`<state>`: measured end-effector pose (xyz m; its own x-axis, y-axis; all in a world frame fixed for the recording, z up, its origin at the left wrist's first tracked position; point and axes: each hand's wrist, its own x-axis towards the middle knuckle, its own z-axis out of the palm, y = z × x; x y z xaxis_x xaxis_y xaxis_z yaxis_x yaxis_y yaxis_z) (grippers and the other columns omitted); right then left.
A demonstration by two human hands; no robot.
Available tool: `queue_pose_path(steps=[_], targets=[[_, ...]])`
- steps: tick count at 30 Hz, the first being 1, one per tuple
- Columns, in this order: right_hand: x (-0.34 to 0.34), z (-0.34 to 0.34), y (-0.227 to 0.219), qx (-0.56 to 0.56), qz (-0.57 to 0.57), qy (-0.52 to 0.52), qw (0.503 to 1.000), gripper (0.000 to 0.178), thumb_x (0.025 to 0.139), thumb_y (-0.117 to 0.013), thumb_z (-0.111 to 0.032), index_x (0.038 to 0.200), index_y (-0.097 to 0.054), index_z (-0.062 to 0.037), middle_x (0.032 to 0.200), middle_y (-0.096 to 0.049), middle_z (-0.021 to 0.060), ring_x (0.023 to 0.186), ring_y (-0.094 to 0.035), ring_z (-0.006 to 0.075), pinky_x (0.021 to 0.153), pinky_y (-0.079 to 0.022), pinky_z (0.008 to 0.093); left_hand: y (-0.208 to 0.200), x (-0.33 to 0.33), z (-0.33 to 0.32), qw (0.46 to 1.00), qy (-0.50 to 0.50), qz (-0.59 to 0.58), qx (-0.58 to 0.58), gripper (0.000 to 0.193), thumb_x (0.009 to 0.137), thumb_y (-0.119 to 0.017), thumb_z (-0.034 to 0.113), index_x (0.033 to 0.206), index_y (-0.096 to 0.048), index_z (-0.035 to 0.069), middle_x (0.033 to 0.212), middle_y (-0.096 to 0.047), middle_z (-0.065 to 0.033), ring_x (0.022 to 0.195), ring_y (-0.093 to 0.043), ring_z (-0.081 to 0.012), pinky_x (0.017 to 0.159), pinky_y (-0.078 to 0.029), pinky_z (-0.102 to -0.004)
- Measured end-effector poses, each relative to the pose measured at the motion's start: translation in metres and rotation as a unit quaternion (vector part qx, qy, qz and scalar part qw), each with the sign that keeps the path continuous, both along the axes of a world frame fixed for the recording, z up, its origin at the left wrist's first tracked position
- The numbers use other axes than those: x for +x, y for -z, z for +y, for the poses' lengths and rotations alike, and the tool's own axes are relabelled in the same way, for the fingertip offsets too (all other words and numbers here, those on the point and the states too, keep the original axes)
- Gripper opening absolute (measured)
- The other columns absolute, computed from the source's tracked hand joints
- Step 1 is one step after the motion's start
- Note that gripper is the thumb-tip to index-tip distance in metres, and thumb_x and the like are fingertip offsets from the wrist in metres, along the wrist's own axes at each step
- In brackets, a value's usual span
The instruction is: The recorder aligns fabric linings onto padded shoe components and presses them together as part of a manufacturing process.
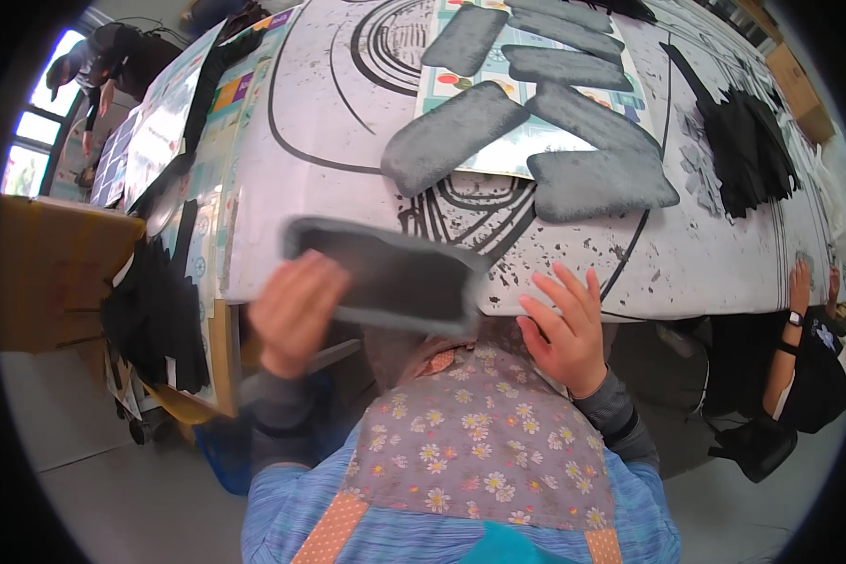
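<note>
A flat, long rectangular piece of what looks like fabric, with a black middle and a paler grey rim (404,279), is held at the near edge of the white surface marked with black curved lines (301,169); blur hides whether it touches. The left hand (301,305) grips its left end, fingers lying over the upper face, the thumb's place unclear. The right hand (569,324) is empty, fingers spread wide, just right of the piece's far-from-grip end.

The piece is probably light and soft, bending somewhat yet keeping its outline, and unlikely to break. Its rim may be fuzzy rather than slippery. Pinching both short ends would likely keep it flat; one end alone may let the other sag.

Beyond it, a mottled grey, round-cornered padded piece (456,136) lies among similar ones, partly on a colourful printed sheet (493,162). A bundle of black fabric strips (747,146) rests to the right; another black fabric bundle (160,324) hangs to the left, beside a brown cardboard box (56,273).
</note>
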<state>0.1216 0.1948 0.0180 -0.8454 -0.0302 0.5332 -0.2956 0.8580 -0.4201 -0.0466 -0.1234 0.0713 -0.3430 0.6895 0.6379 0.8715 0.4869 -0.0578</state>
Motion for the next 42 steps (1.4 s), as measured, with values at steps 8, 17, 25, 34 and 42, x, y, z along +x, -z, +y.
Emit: queue_pose_path(steps=[8, 17, 25, 34, 42], targets=[[-0.015, 0.014, 0.009, -0.021, 0.004, 0.045, 0.999, 0.032, 0.083, -0.073, -0.004, 0.114, -0.07, -0.0115, 0.131, -0.065, 0.0102, 0.13, -0.058, 0.034, 0.112, -0.036, 0.0596, -0.017, -0.174, -0.066, 0.939, -0.25, 0.16, 0.172, 0.045, 0.079, -0.064, -0.011, 0.117, -0.075, 0.009, 0.117, -0.074, -0.0117, 0.108, -0.071, -0.0299, 0.09, -0.057, -0.0395], [-0.014, 0.009, 0.022, 0.057, 0.007, 0.07, 0.996, 0.02, 0.086, -0.068, -0.009, 0.106, -0.07, -0.0088, 0.119, -0.07, 0.0062, 0.118, -0.064, 0.0273, 0.103, -0.046, 0.0479, 0.072, -0.268, -0.08, 0.894, -0.408, -0.18, -0.052, 0.041, 0.089, -0.058, 0.016, 0.127, -0.072, 0.022, 0.127, -0.071, -0.0041, 0.126, -0.061, -0.0273, 0.121, -0.02, -0.0656], [-0.017, 0.008, 0.02, 0.05, -0.005, 0.055, 0.997, 0.023, 0.085, -0.066, -0.009, 0.108, -0.069, -0.0078, 0.119, -0.07, 0.0072, 0.117, -0.064, 0.0283, 0.103, -0.046, 0.0475, 0.091, -0.277, -0.092, 0.873, -0.479, -0.061, -0.066, 0.049, 0.088, -0.058, 0.011, 0.137, -0.062, 0.01, 0.135, -0.066, -0.0084, 0.137, -0.053, -0.0283, 0.12, -0.019, -0.0696], [-0.023, 0.009, 0.02, 0.058, 0.006, 0.066, 0.996, 0.025, 0.082, -0.067, -0.006, 0.107, -0.07, -0.0057, 0.118, -0.07, 0.009, 0.113, -0.066, 0.0279, 0.097, -0.05, 0.043, 0.014, -0.109, 0.06, 0.987, 0.02, -0.156, 0.035, 0.028, 0.077, -0.084, 0.012, 0.101, -0.07, 0.006, 0.092, -0.07, -0.008, 0.086, -0.066, -0.0285, 0.08, -0.052, -0.0394], [-0.021, 0.01, 0.019, 0.045, 0.015, 0.057, 0.997, 0.026, 0.08, -0.068, -0.004, 0.107, -0.07, -0.0048, 0.118, -0.07, 0.0092, 0.111, -0.067, 0.0281, 0.093, -0.052, 0.041, 0.041, -0.084, 0.093, 0.995, 0.055, -0.009, -0.077, 0.015, 0.075, -0.073, 0.015, 0.085, -0.061, 0.013, 0.086, -0.06, 0.0001, 0.084, -0.061, -0.0195, 0.08, -0.049, -0.0345]])
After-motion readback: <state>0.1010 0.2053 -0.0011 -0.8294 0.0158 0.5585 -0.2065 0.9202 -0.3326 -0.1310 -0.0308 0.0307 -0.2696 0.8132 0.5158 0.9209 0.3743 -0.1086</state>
